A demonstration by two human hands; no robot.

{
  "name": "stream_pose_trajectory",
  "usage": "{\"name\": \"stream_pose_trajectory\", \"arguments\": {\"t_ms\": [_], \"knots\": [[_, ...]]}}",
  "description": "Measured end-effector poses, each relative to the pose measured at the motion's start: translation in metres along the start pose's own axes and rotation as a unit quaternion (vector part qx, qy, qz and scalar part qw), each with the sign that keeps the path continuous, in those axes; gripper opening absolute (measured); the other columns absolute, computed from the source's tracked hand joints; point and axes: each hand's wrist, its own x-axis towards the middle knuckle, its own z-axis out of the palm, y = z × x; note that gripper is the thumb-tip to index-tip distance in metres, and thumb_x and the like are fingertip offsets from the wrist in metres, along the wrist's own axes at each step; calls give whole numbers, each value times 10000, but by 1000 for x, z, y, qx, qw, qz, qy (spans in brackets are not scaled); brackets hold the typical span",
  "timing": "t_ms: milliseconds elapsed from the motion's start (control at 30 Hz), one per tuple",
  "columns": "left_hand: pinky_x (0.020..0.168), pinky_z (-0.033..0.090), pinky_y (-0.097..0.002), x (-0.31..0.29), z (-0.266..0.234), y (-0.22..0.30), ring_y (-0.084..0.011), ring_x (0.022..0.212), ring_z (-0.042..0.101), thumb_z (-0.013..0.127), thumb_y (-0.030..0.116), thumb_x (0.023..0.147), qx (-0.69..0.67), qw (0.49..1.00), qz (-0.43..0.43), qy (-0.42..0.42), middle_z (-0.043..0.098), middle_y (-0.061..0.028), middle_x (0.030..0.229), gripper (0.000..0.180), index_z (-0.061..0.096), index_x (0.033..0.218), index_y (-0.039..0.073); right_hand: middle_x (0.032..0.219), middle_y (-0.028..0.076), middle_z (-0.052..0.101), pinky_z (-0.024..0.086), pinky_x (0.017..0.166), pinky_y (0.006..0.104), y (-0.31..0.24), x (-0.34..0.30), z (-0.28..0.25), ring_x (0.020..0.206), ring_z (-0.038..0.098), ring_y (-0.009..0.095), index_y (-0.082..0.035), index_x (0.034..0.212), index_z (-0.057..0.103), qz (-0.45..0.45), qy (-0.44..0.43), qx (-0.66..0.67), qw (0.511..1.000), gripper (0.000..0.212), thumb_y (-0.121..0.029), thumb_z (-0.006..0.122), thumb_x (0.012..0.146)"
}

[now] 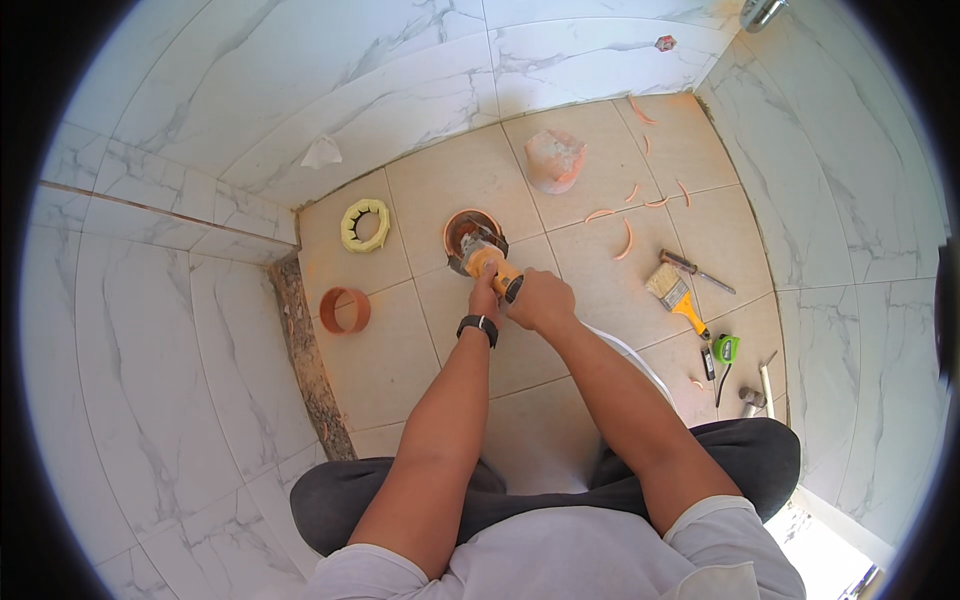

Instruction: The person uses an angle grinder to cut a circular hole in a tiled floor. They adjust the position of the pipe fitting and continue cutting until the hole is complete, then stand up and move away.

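Both my hands are wrapped round a yellow angle grinder [493, 267], its head pointing away from me. My left hand [485, 291] grips the body near the front, below a dark wristwatch. Behind it, my right hand [543, 300] holds the rear end. The grinder's head is over a round orange-brown pipe ring [473, 215] on the tiled floor; the disc is mostly hidden, and I cannot tell if it touches. To the left are a short orange pipe piece [345, 311] and a pale yellow notched ring [365, 225].
Curved orange offcuts [627, 240] lie to the right, beyond a dusty pinkish bag [554, 161]. A paintbrush [677, 297], screwdriver [698, 271], green tape measure [726, 348] and hammer [753, 400] sit at the right. A white cord [640, 360] trails near my right arm. Marbled walls [380, 100] enclose the floor.
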Motion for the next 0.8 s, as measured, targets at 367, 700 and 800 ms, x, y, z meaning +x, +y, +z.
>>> {"name": "stream_pose_trajectory", "arguments": {"t_ms": [367, 700, 800], "knots": [[974, 481, -377, -11, 7, 6, -216, 1070, 615, 633, 429, 976, 15, 1000, 12, -4, 633, -62, 1170, 487, 533, 1317, 96, 1015, 161, 741, 587, 819, 400, -2, 1, -2, 963, 732, 309, -47, 1054, 692, 4, -11, 0, 1000, 446, -399, 745, 786], [920, 522, -372, -13, 7, 6, -218, 1022, 648, 641, 436, 968, -9, 1000, 0, -4, 650, -74, 1138, 492, 531, 1306, 96, 1016, 149, 743, 588, 820, 392, -5, -2, -9, 966, 733, 300, -56, 1056, 704, 12, -33, 0, 999, 449, -406, 747, 779], [879, 544, -372, -13, 5, 4, -223, 979, 667, 637, 444, 968, -36, 999, 5, -11, 658, -78, 1110, 488, 532, 1293, 96, 1011, 150, 743, 589, 812, 393, -4, -3, -9, 960, 733, 301, -59, 1049, 708, 4, -34, 0, 999, 439, -401, 748, 777]]}}
